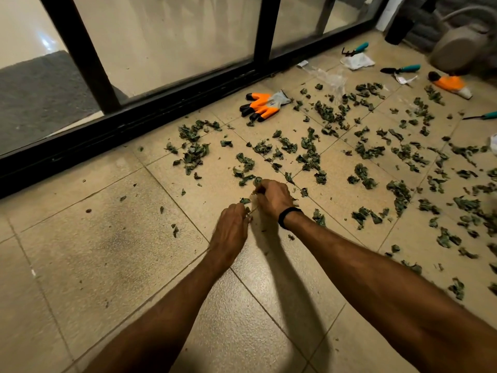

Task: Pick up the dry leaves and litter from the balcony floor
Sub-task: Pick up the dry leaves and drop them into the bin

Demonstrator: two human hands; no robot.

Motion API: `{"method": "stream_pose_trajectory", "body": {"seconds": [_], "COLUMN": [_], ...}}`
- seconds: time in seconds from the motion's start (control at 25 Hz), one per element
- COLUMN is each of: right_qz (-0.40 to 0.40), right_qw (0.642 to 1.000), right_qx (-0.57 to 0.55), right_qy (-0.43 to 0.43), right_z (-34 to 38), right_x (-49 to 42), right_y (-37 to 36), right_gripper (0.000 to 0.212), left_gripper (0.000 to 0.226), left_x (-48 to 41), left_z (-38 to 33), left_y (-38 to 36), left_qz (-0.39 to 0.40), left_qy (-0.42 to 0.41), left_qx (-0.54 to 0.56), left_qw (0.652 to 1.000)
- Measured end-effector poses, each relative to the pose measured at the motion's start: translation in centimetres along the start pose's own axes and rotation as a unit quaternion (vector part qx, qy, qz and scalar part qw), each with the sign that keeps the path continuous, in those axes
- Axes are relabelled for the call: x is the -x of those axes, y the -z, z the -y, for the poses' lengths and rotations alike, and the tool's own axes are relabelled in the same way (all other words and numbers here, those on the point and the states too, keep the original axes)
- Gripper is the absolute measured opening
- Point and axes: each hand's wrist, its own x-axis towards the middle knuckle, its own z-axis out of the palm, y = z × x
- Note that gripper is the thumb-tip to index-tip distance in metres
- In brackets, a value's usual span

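Note:
Several dry, curled green leaves [309,154] lie scattered over the beige tiled balcony floor [113,251], thickest in the middle and right. My left hand [231,227] is low over the tiles with fingers curled around a few leaves, one sticking out at its fingertips. Just beyond it, my right hand [273,196], with a black band on the wrist, pinches leaves between closed fingers at the near edge of the scatter. Both hands almost touch each other.
An orange and grey work glove [265,105] lies near the black sliding-door track [161,114]. Teal-handled garden tools [403,69], a second orange glove [451,83], clear plastic wrap [330,76], white paper [356,61] and a grey watering can [462,47] sit at the far right.

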Motion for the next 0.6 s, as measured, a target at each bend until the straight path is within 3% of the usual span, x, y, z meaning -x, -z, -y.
{"method": "stream_pose_trajectory", "body": {"seconds": [0.08, 0.16, 0.24, 0.36, 0.52, 0.6], "right_qz": [0.041, 0.046, 0.025, -0.025, -0.094, -0.075], "right_qw": [0.995, 0.989, 0.993, 0.997, 0.994, 0.994], "right_qx": [0.014, 0.051, 0.038, 0.022, 0.041, 0.066], "right_qy": [0.084, 0.13, 0.113, 0.069, -0.025, -0.032], "right_z": [1.0, 1.4, 0.9, -1.2, -5.6, -6.9], "right_x": [0.2, 0.7, 1.2, 2.0, 2.0, 1.8], "right_y": [-0.8, -1.9, -2.3, -1.3, 1.5, 1.9], "right_gripper": [0.036, 0.025, 0.02, 0.017, 0.016, 0.015], "left_gripper": [0.013, 0.018, 0.035, 0.04, 0.02, 0.013], "left_x": [0.0, 0.0, -0.4, -1.8, -2.4, -2.3], "left_z": [0.3, 1.2, 1.8, 1.3, 0.8, 0.9], "left_y": [0.3, 0.8, 1.2, 0.7, -1.3, -1.4], "left_qz": [-0.05, -0.098, -0.104, -0.053, -0.02, -0.034], "left_qy": [0.042, 0.084, 0.082, 0.062, 0.027, 0.024], "left_qx": [0.038, 0.079, 0.104, 0.105, 0.045, 0.059], "left_qw": [0.997, 0.988, 0.986, 0.991, 0.998, 0.997]}}
